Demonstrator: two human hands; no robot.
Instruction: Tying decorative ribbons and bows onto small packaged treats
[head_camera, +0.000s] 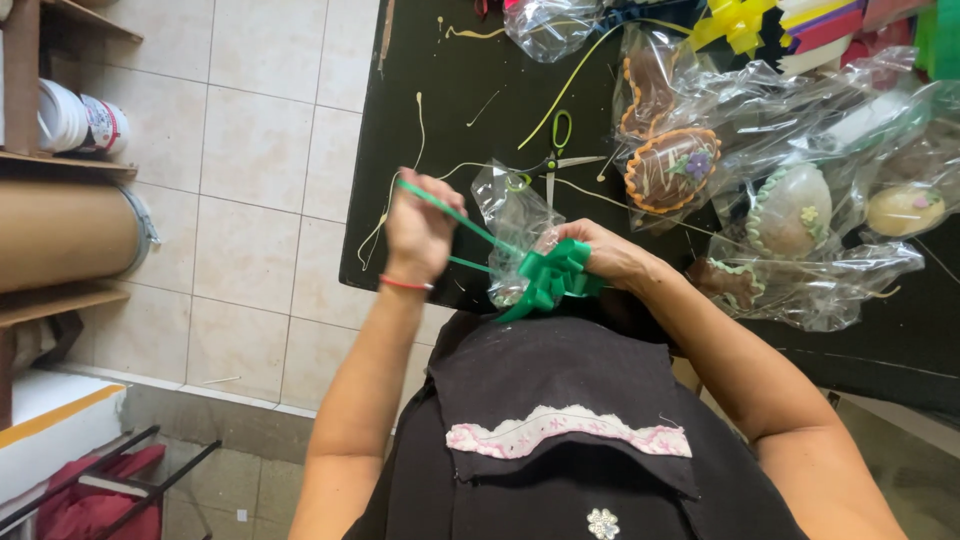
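Bow: green ribbon bow (553, 275) is pinched at the neck of a clear cellophane bag (515, 215), just over near edge of the black bench (450, 90).
R hand: right hand (608, 255), fingers closed on bow & bag neck.
L hand: left hand (420, 225), left of bow, fingers clenched on green ribbon strand (450, 212), pulled taut.
Beyond bow: green-handled scissors (555, 160) laid on bench.
Right of bow: wrapped choc eggs (672, 168) in cellophane.
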